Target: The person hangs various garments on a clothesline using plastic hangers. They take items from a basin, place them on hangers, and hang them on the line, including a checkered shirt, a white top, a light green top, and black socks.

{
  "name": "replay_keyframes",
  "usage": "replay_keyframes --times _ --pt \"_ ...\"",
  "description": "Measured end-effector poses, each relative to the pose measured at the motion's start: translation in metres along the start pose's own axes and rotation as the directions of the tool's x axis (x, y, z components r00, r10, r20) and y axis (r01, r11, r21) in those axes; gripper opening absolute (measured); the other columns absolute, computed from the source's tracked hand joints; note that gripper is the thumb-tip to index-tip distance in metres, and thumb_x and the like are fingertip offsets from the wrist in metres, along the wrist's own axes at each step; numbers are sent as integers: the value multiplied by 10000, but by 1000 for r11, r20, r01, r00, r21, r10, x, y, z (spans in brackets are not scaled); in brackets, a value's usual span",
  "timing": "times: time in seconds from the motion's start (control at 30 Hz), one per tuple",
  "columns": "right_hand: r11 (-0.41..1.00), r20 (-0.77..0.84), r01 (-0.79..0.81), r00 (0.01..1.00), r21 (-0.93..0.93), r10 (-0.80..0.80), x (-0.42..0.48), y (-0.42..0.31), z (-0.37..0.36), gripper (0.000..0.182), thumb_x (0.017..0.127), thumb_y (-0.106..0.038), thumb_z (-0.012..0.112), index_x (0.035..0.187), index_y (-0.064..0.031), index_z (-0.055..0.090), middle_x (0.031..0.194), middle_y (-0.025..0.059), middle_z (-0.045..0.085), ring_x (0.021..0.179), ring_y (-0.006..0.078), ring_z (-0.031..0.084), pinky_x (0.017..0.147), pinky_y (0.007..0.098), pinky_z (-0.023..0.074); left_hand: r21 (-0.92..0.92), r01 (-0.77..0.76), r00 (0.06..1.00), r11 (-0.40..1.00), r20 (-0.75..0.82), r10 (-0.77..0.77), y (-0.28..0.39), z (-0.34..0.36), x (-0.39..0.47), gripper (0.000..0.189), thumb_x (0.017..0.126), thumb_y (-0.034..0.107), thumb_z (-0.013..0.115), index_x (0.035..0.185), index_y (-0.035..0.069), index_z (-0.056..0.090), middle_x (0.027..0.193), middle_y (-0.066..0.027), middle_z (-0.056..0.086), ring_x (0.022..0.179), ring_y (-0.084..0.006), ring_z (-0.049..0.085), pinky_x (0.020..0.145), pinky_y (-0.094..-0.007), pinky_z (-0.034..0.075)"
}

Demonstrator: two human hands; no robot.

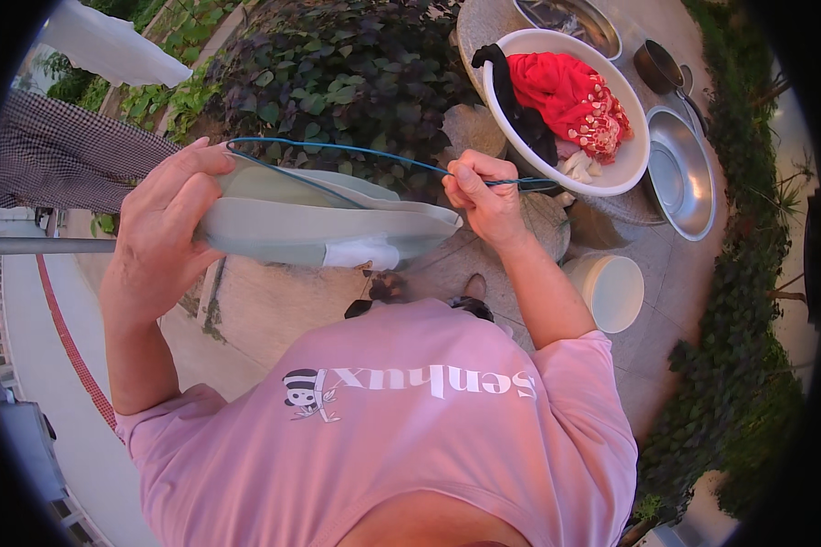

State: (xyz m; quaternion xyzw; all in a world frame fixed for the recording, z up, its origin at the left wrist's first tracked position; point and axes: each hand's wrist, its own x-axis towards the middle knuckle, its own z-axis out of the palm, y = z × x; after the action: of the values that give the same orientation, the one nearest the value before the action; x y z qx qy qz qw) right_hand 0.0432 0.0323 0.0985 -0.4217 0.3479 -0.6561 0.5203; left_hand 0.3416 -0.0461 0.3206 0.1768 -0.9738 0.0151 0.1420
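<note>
A pale green garment [301, 222] stretches in front of my chest, its waistband-like edge spread and a white patch on its side. My left hand [157, 229] pinches one end of it, beside the bent corner of a blue wire clothes hanger [342, 145]. The lower wire of the hanger runs down into the garment's opening. At its twisted neck, the hanger is gripped by my right hand [489, 198]. The hook beyond that hand reaches towards the white basin [636, 143], which holds red patterned cloth [551, 92], black cloth [530, 126] and a pale piece.
The basin rests on a round stone table [474, 41]. Metal bowls [701, 195] and a dark saucepan [657, 65] stand nearby. A lidded bucket [616, 294] is on the paving. Checked cloth [75, 147] hangs near a metal pole [48, 245] at left. Leafy plants [342, 82] grow ahead.
</note>
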Motion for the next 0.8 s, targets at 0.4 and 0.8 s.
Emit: replay_keyframes --times 0.4,0.8 --pt "686 220 134 975 -715 39 17 -114 13 269 949 -148 665 772 33 573 633 22 461 616 94 392 553 281 341 46 35 991 998 128 -41 -23 36 -41 391 637 101 803 915 7 545 1122 -123 629 1220 -345 548 1129 -542 367" --pt "545 234 114 959 -831 156 28 -118 23 286 943 -153 662 743 13 543 602 79 393 571 155 358 530 327 328 -16 46 999 999 -9 -47 -29 53 -39 270 736 58 755 846 -3 516 1144 -156 636 1152 -354 607 1078 -529 445"
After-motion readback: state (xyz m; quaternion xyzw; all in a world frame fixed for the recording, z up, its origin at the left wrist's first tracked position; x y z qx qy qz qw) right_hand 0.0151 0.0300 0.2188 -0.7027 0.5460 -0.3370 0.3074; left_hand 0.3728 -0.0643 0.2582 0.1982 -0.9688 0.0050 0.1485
